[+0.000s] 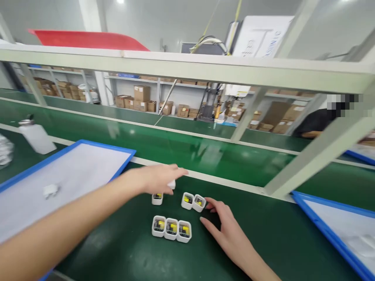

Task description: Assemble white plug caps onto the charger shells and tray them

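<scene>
My left hand reaches over the green bench, thumb and fingers closed around a small white plastic part, mostly hidden by the hand. Just below it stands an open white square housing with yellow and black components inside. To the right are two similar housings side by side, a left one and a right one. My right hand has thumb and fingers apart, its index fingertip at the right one's edge. Nearer me, three more filled housings stand touching in a row.
A blue-rimmed tray on the left bears a small white piece. Another blue-rimmed tray lies at right. A white bottle stands at far left. A metal frame post rises behind the bench; a person's dark sleeve shows beyond.
</scene>
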### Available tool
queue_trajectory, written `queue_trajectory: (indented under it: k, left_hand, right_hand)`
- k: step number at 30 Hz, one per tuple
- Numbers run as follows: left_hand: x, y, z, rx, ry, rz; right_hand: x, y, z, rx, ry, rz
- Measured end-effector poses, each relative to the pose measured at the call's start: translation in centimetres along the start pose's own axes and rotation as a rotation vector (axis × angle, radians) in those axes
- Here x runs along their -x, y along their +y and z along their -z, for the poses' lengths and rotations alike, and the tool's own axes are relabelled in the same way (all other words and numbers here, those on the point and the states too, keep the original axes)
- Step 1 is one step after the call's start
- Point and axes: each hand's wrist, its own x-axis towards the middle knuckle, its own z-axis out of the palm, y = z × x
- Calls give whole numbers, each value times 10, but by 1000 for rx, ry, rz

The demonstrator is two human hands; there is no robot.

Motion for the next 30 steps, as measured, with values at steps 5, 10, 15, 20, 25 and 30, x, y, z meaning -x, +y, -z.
queue_trajectory:
  k: [5,10,15,20,25,30]
  left_hand:
    - [124,-108,44,-119,8,554]
    - [229,-171,-2,-24,-108,918]
    - [231,-163,-34,95,-66,857]
    - [148,-82,-3,234,128,472]
    - [32,27,-1,594,139,95]
    - [-15,53,-23,686,92,1]
  right_hand:
    - [-8,11,-8,-4,12,43]
    - [-12,29,-15,23,56,38]
    - [-10,20,-5,29,115,57]
    - [-19,-41,12,63,237,288]
    - [-41,-76,13,225,99,630]
    - [-42,-23,18,94,285,476]
